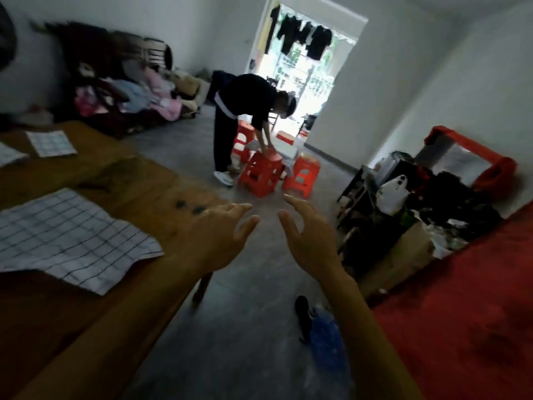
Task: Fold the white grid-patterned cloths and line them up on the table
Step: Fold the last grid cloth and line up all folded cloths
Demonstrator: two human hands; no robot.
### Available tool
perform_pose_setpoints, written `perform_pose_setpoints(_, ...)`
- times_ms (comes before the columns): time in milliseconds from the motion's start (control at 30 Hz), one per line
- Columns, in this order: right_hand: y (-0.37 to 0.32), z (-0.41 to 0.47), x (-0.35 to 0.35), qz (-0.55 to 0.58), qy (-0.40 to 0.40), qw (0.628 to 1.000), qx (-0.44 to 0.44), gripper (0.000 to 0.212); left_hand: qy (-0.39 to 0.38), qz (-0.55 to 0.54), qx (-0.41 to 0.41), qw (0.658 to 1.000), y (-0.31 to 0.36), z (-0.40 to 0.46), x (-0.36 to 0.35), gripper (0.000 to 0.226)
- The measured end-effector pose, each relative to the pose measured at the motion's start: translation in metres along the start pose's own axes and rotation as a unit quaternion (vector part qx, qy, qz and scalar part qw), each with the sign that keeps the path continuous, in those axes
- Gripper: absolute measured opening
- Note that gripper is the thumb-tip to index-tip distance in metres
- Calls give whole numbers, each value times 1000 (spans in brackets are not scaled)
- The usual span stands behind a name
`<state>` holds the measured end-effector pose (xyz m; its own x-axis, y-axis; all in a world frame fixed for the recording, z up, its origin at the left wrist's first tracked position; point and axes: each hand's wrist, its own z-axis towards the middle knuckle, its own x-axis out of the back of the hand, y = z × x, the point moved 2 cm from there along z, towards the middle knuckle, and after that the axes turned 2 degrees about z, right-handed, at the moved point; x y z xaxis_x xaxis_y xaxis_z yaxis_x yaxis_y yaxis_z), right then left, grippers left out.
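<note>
- A large white grid-patterned cloth is lying spread flat on the brown wooden bench, at about nine o'clock in the head view, one corner reaching close to the bench edge.
- A smaller folded white grid-patterned cloth is sitting further back on the bench, at about ten o'clock, well apart from the large one; the edge of another folded white cloth is showing just beside it at the frame's left border.
- The left hand is hovering over the bench corner near the spread cloth, fingers stretched wide and holding nothing.
- The right hand is hanging just beside it over the grey floor, fingers loosely spread, also holding nothing.
- At twelve o'clock, a person in dark clothes is bending over red plastic stools.
- A red surface is filling the four o'clock corner.
</note>
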<state>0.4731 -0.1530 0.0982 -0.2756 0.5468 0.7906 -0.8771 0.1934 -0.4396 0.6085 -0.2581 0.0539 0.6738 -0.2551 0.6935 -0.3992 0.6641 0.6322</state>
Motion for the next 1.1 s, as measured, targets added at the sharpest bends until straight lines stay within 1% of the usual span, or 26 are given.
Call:
perform_pose_setpoints(100, 11, 28, -47, 57, -53, 995, 55, 39, 8, 49, 68, 996, -36, -2, -7, 56)
perform_pose_setpoints(167, 21, 45, -76, 91, -91, 988, 90, 37, 31, 54, 120, 991, -51, -4, -12, 49)
perform_pose_setpoints(200, 26, 51, -89, 107, -111, 982, 106, 37, 43, 55, 148, 987, -60, -6, -16, 51)
perform_pose_setpoints(267, 35, 61, -111, 132, -145, 971, 139, 36, 57, 63, 199, 976, -70, -11, -24, 62)
perform_pose_setpoints(300, 39, 66, -119, 140, -162, 965, 154, 37, 63, 69, 222, 970, -75, -13, -29, 63)
perform_pose_setpoints(433, 52, 83, -151, 148, -235, 936, 217, 41, 102, 104, 317, 937, -78, -24, -44, 49)
perform_pose_setpoints(567, 53, 86, -186, 168, -299, 905, 252, 42, 134, 133, 387, 903, -83, -35, -55, 49)
perform_pose_setpoints(667, 51, 85, -214, 189, -341, 880, 273, 40, 151, 148, 426, 880, -97, -44, -63, 49)
perform_pose_setpoints(833, 42, 86, -274, 183, -405, 844, 300, 40, 155, 124, 494, 847, -149, -62, -86, 50)
perform_pose_setpoints(1000, 29, 80, -344, 148, -463, 813, 320, 42, 162, 110, 520, 831, -214, -68, -106, 48)
perform_pose_setpoints(1100, 21, 77, -384, 118, -479, 807, 325, 44, 142, 109, 542, 821, -256, -74, -114, 50)
